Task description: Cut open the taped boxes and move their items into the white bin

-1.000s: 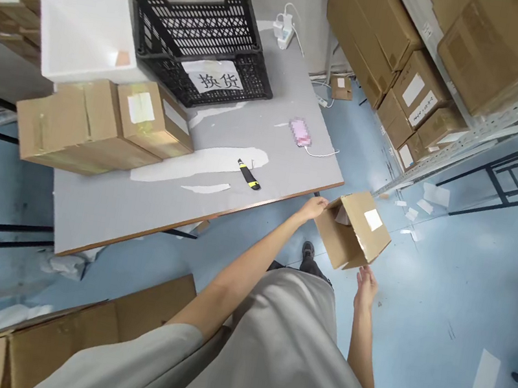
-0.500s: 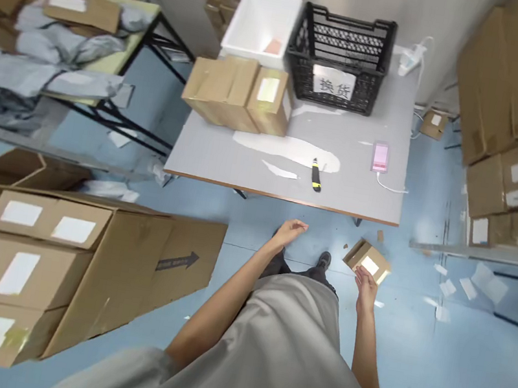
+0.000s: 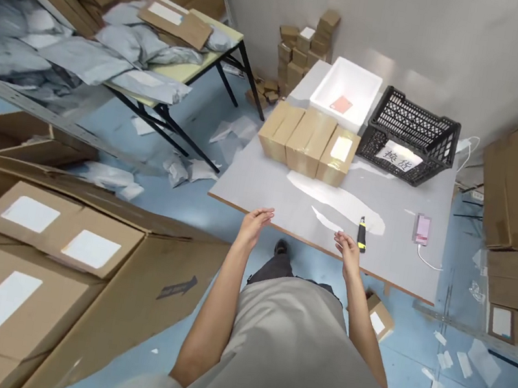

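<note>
My left hand (image 3: 255,225) is raised near the front edge of the grey table (image 3: 251,180), fingers loosely bent and apart, holding nothing. Just left of a black and yellow utility knife (image 3: 362,236), my right hand (image 3: 348,253) shows over the same edge. Its fingers are also apart with nothing between them, and whether it touches the table I cannot tell. Behind the hands, taped cardboard boxes (image 3: 310,142) stand in a row on the table. White patches (image 3: 337,200) mark the tabletop in front of them.
A white bin (image 3: 322,89) and a black crate (image 3: 369,147) stand at the back. A phone (image 3: 423,228) lies at the right with its cable. On the left is a big open carton (image 3: 177,273) of boxes. A small box (image 3: 381,321) lies on the floor.
The view has swung left and come nearer the table. My left hand has come up to the table edge, and my right hand has moved from beside the floor box toward the knife.
</note>
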Action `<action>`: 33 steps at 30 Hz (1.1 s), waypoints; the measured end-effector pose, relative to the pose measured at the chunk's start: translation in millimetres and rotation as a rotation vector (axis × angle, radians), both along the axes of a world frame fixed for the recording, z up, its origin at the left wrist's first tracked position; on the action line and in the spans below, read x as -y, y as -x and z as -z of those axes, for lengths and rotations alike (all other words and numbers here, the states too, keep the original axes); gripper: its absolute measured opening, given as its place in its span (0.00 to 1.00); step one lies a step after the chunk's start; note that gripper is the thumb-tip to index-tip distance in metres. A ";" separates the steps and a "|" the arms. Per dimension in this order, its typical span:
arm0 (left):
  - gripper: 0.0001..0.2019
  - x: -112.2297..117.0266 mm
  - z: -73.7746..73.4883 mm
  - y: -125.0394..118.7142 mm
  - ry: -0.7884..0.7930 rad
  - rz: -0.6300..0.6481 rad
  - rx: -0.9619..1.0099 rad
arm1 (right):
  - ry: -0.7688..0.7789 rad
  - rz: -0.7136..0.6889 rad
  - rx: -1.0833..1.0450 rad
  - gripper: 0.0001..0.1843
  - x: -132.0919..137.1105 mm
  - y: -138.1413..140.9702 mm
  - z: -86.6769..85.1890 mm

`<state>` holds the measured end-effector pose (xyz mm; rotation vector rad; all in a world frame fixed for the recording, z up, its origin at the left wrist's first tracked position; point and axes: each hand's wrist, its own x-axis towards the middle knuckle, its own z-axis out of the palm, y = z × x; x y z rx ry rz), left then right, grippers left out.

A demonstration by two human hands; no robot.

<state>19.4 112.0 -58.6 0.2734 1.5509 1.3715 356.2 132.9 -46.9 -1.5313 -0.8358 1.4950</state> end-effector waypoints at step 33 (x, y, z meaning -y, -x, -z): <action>0.60 -357.3 -31.0 151.7 0.492 0.367 -0.779 | 0.040 0.070 0.152 0.36 -46.4 151.8 -52.3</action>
